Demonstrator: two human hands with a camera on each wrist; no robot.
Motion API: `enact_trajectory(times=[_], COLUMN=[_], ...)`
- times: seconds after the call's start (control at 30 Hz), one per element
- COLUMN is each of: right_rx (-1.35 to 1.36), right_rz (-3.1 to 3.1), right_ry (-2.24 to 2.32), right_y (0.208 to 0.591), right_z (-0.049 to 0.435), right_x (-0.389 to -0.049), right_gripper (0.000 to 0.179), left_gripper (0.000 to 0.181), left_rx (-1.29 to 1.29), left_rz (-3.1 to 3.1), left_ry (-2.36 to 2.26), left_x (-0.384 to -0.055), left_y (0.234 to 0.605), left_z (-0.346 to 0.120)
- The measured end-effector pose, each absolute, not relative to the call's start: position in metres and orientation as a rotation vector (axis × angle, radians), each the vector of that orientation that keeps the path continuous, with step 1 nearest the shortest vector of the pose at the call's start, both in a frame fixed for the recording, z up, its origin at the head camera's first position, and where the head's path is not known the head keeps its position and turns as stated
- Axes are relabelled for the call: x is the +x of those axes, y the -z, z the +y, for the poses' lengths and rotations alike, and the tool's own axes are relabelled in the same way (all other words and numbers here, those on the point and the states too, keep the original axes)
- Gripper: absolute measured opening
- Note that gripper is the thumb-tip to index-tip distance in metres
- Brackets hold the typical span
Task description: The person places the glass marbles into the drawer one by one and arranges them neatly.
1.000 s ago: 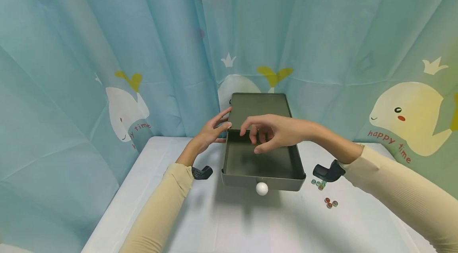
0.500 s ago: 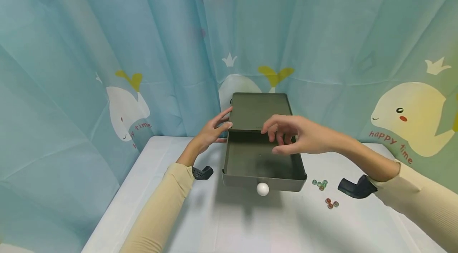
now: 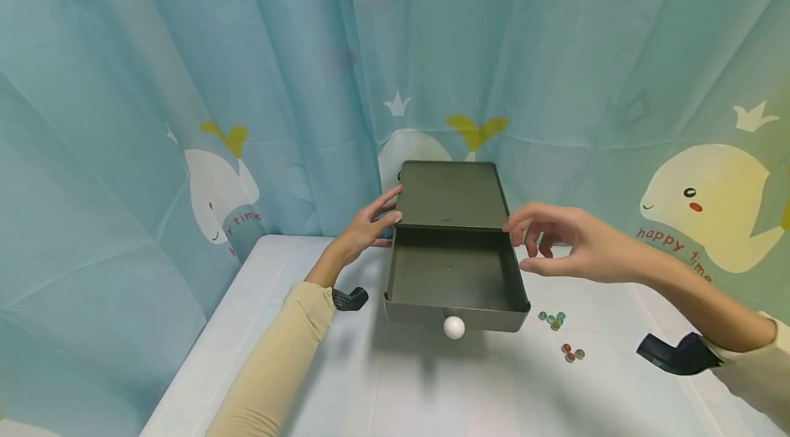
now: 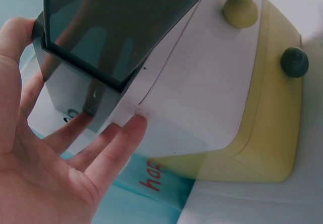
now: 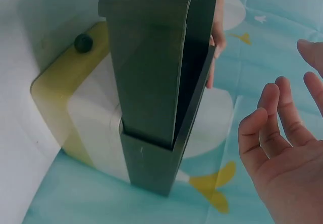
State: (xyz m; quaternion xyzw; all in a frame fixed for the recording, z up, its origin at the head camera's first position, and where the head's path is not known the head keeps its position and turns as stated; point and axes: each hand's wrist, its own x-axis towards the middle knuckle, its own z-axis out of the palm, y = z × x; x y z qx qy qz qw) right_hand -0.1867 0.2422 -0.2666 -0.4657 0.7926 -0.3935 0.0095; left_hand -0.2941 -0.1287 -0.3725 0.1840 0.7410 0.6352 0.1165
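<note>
A stacked drawer box has a dark green top tier, a white tier and a yellow bottom tier. Its green drawer, with a white knob, is pulled far out, and nothing shows inside. My left hand rests against the box's left side, fingers spread along the wall and thumb at the top edge. Beside the drawer's right wall hovers my right hand, loosely bent and holding nothing; the right wrist view shows its fingers apart from the box.
On the white table, right of the drawer, lie several small green glass beads and a group of reddish ones. A blue curtain with whale prints hangs right behind the box.
My right hand has moved right, from over the open drawer to beside its right wall. The left hand has stayed on the box, and the drawer stands as before.
</note>
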Motion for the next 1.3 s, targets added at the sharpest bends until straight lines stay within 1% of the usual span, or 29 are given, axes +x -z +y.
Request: enact_trajectory(times=[0.2,0.43,0.87,1.07,1.3], right_rx=[-1.447,-1.41,-1.227,-1.22,-1.112], right_rz=[2.54,2.601,2.82,2.821,2.859], right_ry=[1.219,1.232,1.167,1.207,1.23], right_y=[0.27,0.286,0.33,0.353,0.381], right_z=[0.259,0.282,0.318,0.328,0.335], right_x=[-0.18,-0.173,-0.163,-0.164,-0.159], right_gripper=[0.05,0.055,0.054,0.054,0.054], left_gripper=[0.06,0.06,0.06,0.061,0.061], left_rx=[0.544,0.551,0.558,0.56,0.568], left_rz=[2.171,2.17,2.17,2.173,2.168], left_ry=[-1.855,-1.858,-1.851,-1.849,-1.861], left_x=[-0.293,-0.294,-0.293,-0.292,-0.293], left_y=[0.372,0.372,0.372,0.373,0.373], left_z=[-0.129,-0.129,-0.129,-0.13,-0.129])
